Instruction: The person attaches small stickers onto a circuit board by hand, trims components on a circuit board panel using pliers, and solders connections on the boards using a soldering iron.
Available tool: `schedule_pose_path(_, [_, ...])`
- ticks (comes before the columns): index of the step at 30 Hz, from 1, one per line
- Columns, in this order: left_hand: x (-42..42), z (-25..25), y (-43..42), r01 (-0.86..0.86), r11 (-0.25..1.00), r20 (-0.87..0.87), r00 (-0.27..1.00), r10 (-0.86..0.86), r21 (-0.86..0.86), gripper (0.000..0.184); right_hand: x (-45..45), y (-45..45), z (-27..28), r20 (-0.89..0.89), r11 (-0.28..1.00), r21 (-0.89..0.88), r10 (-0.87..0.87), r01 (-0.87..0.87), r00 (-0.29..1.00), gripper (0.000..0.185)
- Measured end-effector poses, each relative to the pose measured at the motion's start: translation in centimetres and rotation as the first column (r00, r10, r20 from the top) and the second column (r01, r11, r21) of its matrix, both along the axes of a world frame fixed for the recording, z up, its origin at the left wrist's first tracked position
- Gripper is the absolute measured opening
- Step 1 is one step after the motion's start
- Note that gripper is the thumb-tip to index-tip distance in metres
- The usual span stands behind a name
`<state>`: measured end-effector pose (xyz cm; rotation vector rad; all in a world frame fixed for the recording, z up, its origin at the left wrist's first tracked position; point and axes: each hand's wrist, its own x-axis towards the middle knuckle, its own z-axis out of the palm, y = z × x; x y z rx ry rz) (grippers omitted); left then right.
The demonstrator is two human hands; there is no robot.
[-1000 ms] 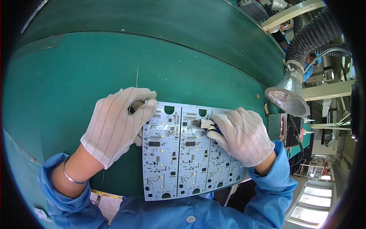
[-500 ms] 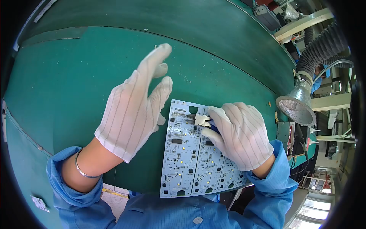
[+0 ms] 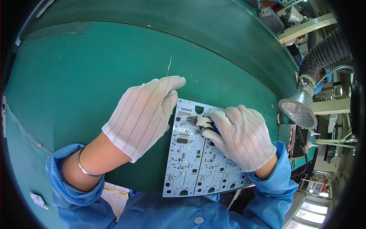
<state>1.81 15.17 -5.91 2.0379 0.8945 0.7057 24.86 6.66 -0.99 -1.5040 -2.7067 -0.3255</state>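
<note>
- Two gloved hands are at the circuit board [image 3: 187, 152], which lies on the green bench [image 3: 95, 76] in front of the person; it has barely shifted under the right hand [image 3: 246, 137].
- The left hand [image 3: 143, 112] is what has changed; it was spread and raised, and now it is lower, its fingers drawn together beside the board's upper left corner; whether it grips anything or touches the edge, I cannot tell.
- A thin wire [image 3: 169, 65] shows just beyond its fingertips; whether it is held is unclear.
- The right hand stays wrapped around the cutters [image 3: 204, 122], their metal tip over the leftmost strip; so both hands are now close to that strip, which looks like the spot being worked.
</note>
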Motion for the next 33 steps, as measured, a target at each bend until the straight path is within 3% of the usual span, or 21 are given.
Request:
schedule_pose_path(9, [0.3, -0.8, 0.5, 0.101, 0.995, -0.005, 0.995, -0.101, 0.017, 0.031, 0.0, 0.0, 0.1, 0.016, 0.999, -0.035, 0.01, -0.01, 1.0, 0.034])
schedule_pose_path(12, [0.3, -1.0, 0.7, 0.151, 0.973, -0.022, 0.988, -0.15, 0.176, 0.031, -0.3, -0.1, 0.4, 0.051, 1.0, -0.029, -0.003, 0.005, 0.999, 0.033])
schedule_pose_path(14, [0.4, -0.5, 0.8, 0.132, 0.989, -0.044, 0.991, -0.13, 0.06, 0.032, -0.4, -0.1, 0.2, 0.086, 1.0, -0.013, 0.006, -0.005, 0.996, 0.034])
schedule_pose_path(16, [0.8, 0.8, 0.6, 0.044, 0.96, -0.096, 0.993, -0.073, -0.277, 0.032, -0.1, -0.3, -0.1, 0.082, 1.0, 0.005, 0.019, -0.02, 0.996, 0.034])
schedule_pose_path(19, [0.6, 0.8, 0.6, 0.078, 0.952, -0.056, 0.994, -0.099, -0.295, 0.033, 0.9, -0.7, 0.2, -0.003, 0.996, 0.082, 0.023, -0.023, 1.0, 0.034])
schedule_pose_path(23, [0.8, 0.6, 0.9, 0.189, 0.982, -0.128, 0.973, -0.19, -0.022, 0.038, 2.5, -2.2, 0.9, -0.093, 0.994, 0.094, -0.054, 0.063, 0.994, 0.04])
schedule_pose_path(25, [0.8, -0.1, 0.9, 0.175, 0.984, -0.157, 0.972, -0.172, 0.009, 0.044, 2.8, -3.4, 0.3, -0.117, 0.996, 0.057, -0.064, 0.071, 0.991, 0.042])
schedule_pose_path(28, [1.5, 0.9, 0.6, 0.037, 0.955, -0.134, 0.988, -0.08, -0.293, 0.054, 3.3, -5.1, -0.4, -0.141, 0.997, 0.04, -0.064, 0.071, 0.988, 0.045])
schedule_pose_path(33, [1.5, 0.9, 1.2, 0.018, 0.956, -0.149, 0.987, -0.064, -0.291, 0.06, 3.5, -6.3, -0.2, -0.153, 0.993, 0.042, -0.099, 0.107, 0.983, 0.045])
